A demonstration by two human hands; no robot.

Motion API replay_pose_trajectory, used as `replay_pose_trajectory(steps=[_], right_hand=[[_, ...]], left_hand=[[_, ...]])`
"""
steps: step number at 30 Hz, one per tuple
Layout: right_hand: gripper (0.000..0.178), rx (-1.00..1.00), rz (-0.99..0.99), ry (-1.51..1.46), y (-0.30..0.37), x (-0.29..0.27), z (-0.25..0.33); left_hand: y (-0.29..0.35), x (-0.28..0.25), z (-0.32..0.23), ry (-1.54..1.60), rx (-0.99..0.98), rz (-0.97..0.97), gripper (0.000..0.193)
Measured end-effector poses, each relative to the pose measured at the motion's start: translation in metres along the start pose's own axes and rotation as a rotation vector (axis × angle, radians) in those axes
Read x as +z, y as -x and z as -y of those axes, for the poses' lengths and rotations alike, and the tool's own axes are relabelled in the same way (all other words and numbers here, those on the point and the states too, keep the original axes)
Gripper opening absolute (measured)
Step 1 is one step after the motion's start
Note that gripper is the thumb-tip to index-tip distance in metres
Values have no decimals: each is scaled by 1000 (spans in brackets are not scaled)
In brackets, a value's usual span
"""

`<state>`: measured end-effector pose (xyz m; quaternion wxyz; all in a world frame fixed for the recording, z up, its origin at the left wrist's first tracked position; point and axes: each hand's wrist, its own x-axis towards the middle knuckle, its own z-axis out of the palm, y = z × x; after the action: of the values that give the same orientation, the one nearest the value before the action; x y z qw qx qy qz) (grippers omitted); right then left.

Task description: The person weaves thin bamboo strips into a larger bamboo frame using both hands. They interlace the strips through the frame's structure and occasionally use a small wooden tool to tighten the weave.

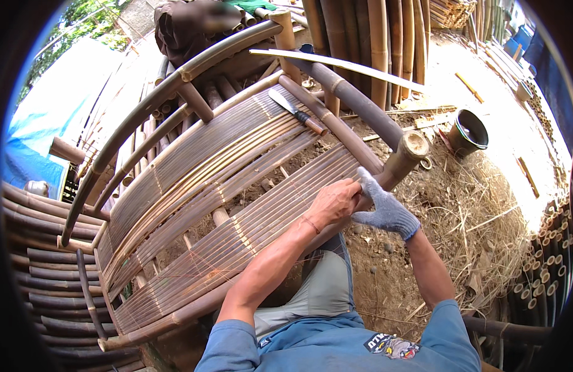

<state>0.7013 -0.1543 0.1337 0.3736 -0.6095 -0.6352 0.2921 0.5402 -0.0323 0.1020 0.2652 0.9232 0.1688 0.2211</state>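
One bare left hand [336, 201], fingers curled and grip unclear, is beside the grey knit-gloved right hand [389, 209], open with thumb spread, at the front right of the brown slatted bamboo seat [268, 218].

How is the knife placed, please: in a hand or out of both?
Out of both: the knife lies on the bamboo slats, apart from the bare left hand and gloved right hand.

A knife [293, 110] lies on the slatted bamboo bench [280, 204].
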Motion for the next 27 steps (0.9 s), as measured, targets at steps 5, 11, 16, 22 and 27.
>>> replay_pose_trajectory(steps=[5, 11, 16, 22, 27], right_hand=[[19, 258, -145, -408, -62, -40, 8], [21, 108, -322, 907, -187, 28, -27], [23, 96, 235, 887, -241, 151, -46], [25, -88, 772, 532, -279, 176, -118], [33, -166, 324, 463, -228, 150, -64]], left_hand=[[30, -109, 51, -112, -431, -338, 15], [83, -84, 149, -168, -1077, 19, 37], [60, -53, 184, 3, -978, 81, 37], [44, -39, 205, 196, -918, 125, 33], [68, -50, 179, 582, -1102, -330, 16]])
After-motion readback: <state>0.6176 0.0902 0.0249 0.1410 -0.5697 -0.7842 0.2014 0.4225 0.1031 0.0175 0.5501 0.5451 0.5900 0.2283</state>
